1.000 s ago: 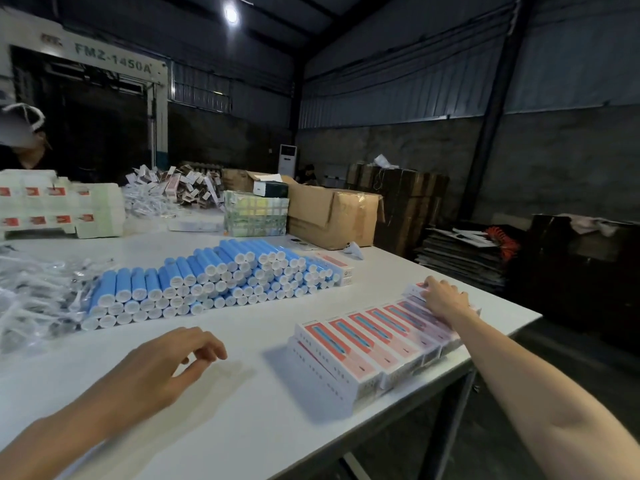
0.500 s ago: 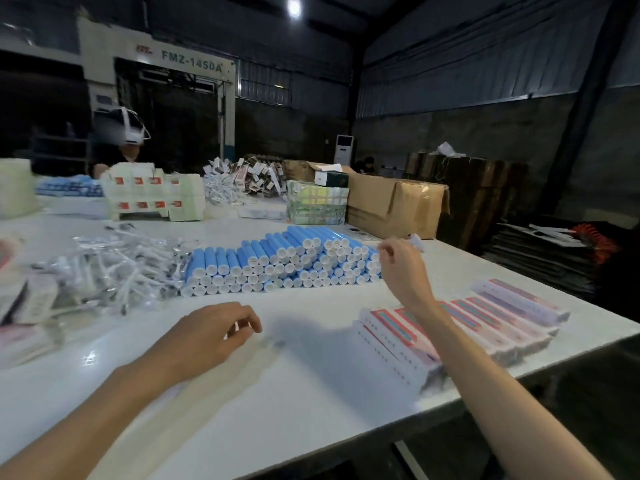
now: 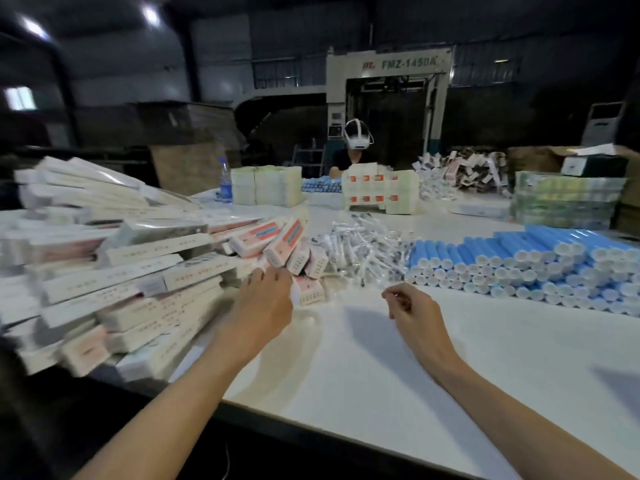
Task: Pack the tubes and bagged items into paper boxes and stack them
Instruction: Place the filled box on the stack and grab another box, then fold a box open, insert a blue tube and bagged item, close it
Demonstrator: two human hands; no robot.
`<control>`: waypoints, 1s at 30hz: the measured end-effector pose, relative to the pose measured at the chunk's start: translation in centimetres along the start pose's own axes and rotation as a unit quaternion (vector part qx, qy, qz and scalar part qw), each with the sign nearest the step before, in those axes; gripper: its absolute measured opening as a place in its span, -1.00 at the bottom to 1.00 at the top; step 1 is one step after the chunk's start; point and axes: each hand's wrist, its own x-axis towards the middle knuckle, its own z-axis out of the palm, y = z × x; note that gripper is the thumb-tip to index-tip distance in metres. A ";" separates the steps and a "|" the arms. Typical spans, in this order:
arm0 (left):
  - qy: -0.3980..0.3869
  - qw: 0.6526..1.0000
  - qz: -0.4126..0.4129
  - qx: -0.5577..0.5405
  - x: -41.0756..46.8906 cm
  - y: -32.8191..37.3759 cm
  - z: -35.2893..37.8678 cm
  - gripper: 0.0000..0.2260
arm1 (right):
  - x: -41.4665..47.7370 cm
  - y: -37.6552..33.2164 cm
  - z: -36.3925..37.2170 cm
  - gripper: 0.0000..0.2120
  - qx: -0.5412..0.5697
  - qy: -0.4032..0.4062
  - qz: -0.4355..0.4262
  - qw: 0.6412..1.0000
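Note:
A large loose pile of flat white and pink paper boxes (image 3: 138,271) fills the left of the white table (image 3: 381,375). My left hand (image 3: 266,299) reaches into the pile's right edge, its fingertips touching a small box end (image 3: 308,289). My right hand (image 3: 405,303) hovers over the bare tabletop with loosely curled fingers and holds nothing. Behind my hands lies a heap of clear bagged items (image 3: 363,251). Rows of blue tubes with white caps (image 3: 519,265) are stacked at the right.
Across the table a person wearing a headset (image 3: 358,140) sits behind stacks of packed boxes (image 3: 381,192). A water bottle (image 3: 225,183) stands far left and a green bundle (image 3: 564,199) far right. The table's near edge runs diagonally below my arms.
The view has swung left, from the row of packed boxes to the box pile. My left hand moved forward onto the pile. My right hand left the packed boxes and came in over the table.

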 end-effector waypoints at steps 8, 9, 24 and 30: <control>0.048 0.955 -0.198 0.218 1.8 -9.3 -2.8 -0.53 | -0.1 0.7 -0.3 -0.77 0.024 -0.008 0.001 1.000; 0.021 0.952 -0.203 0.228 2.0 -9.9 -2.7 -0.55 | -0.1 0.7 -0.3 -0.78 0.028 -0.009 0.006 1.000; -0.024 0.970 -0.115 0.215 2.7 -9.3 -5.1 -0.69 | -0.2 0.2 -0.4 -0.81 0.042 -0.022 0.031 0.998; 0.051 0.993 -0.105 0.028 3.4 -5.5 -8.1 -0.63 | -0.1 0.2 -0.1 -0.84 0.049 -0.026 0.037 0.998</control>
